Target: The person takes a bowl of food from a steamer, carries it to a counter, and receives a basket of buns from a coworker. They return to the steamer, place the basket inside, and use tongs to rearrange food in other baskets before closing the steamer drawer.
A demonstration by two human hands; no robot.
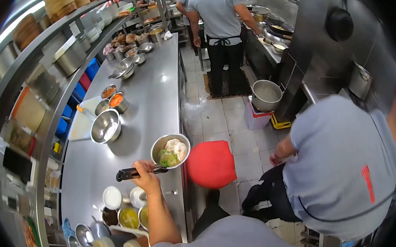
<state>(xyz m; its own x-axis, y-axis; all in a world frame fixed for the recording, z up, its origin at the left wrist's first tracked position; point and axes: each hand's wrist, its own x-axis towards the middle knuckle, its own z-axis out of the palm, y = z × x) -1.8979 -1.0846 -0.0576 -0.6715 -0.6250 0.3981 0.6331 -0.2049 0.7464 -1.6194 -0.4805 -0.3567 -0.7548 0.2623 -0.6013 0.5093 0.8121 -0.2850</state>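
My left hand (pixel 145 176) is closed around a pair of tongs with black handles (pixel 126 174). The tongs point right, and their far end reaches the near rim of a steel bowl (pixel 154 149) at the table's right edge. Inside that bowl lie green leafy pieces (pixel 167 158) and pale white pieces (pixel 176 147). Just below my hand stand a white round container (pixel 112 198) and a pot of yellow-green liquid (pixel 129 217). My right hand is out of the frame.
Beyond the bowl on the steel table (pixel 154 94) are an empty mixing bowl (pixel 105 126) and a container of orange food (pixel 116 100). A red stool (pixel 211 164) stands beside the table. One co-worker (pixel 343 164) bends at right; another (pixel 218 16) stands by the stove.
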